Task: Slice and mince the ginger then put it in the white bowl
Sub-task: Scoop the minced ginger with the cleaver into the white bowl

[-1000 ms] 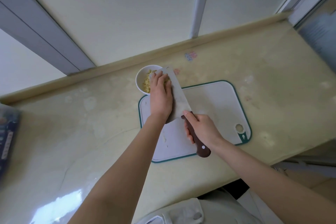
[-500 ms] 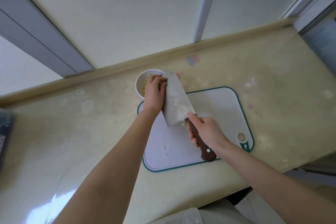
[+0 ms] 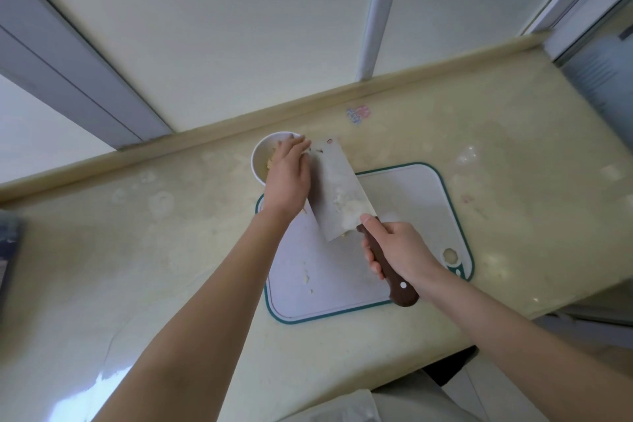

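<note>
My right hand (image 3: 399,250) grips the brown handle of a cleaver (image 3: 337,188), whose broad blade tilts up toward the white bowl (image 3: 257,161) with bits of ginger stuck to it. My left hand (image 3: 289,175) lies over the bowl's right side, fingers straight against the blade's left edge near its tip. Minced ginger (image 3: 270,163) shows inside the bowl, partly hidden by that hand. A few ginger scraps (image 3: 308,279) lie on the white cutting board (image 3: 411,202) with a green rim.
The cream countertop (image 3: 137,250) runs to a raised back ledge (image 3: 171,144) below the window. The counter's front edge passes close under my right forearm. A dark object (image 3: 7,250) sits at the far left edge.
My left hand has slid along the blade toward its tip and over the bowl. The cleaver stays tilted at the bowl's rim.
</note>
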Available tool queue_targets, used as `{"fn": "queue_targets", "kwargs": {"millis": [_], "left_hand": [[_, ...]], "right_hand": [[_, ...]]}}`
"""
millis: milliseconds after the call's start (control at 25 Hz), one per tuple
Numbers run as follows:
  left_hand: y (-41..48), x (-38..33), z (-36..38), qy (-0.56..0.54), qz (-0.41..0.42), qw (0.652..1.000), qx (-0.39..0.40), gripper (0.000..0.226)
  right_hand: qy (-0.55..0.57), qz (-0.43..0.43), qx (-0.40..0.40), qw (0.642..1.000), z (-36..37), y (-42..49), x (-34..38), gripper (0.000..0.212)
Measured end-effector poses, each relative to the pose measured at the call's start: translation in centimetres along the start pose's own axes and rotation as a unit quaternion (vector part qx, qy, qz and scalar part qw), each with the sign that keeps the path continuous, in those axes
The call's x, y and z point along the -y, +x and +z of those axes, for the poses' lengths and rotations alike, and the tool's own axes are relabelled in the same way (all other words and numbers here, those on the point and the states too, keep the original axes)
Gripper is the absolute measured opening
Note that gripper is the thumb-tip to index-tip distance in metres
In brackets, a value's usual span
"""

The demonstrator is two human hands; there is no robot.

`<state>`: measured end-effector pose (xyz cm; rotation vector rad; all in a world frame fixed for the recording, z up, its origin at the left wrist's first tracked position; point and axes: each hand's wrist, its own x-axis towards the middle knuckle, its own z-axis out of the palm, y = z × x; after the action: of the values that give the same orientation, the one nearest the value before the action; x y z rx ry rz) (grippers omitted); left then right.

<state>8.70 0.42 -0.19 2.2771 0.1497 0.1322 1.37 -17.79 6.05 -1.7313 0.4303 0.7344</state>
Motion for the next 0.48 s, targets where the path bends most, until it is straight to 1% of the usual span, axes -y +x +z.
{"fn": "queue_targets", "kwargs": {"millis": [120, 160, 200, 280, 400, 440, 480], "left_hand": [[-1.0, -1.1, 0.2, 0.047, 0.108, 0.988, 0.098, 0.04], [-1.1, -1.1, 0.3, 0.069, 0.127, 0.981, 0.127, 0.042], [-1.1, -0.9, 0.3, 0.088, 0.127, 0.977, 0.145, 0.044], [-1.0, -0.1, 0.2, 0.106, 0.093, 0.978, 0.154, 0.047], [-1.0, 0.6, -0.6, 0.103, -0.008, 0.985, 0.137, 0.049], [-1.1, 0.6, -0.9, 0.1, -0.03, 0.986, 0.13, 0.049], [-1.2, 0.4, -1.1, 0.098, -0.035, 0.987, 0.124, 0.048]], "right_hand": [[-0.005, -0.008, -0.005, 1.0, 0.1, -0.3, 0.0, 0.043], [-0.005, -0.011, -0.008, 1.0, 0.1, -0.3, 0.1, 0.043], [-0.005, -0.013, -0.01, 1.0, 0.1, -0.4, 0.1, 0.043], [-0.009, -0.016, -0.012, 1.0, 0.0, -0.6, 0.1, 0.042], [-0.033, -0.025, -0.011, 0.999, -0.2, -0.9, -0.1, 0.043], [-0.037, -0.028, -0.012, 0.999, -0.3, -1.0, -0.2, 0.044], [-0.037, -0.031, -0.015, 0.999, -0.3, -1.0, -0.3, 0.044]]}}
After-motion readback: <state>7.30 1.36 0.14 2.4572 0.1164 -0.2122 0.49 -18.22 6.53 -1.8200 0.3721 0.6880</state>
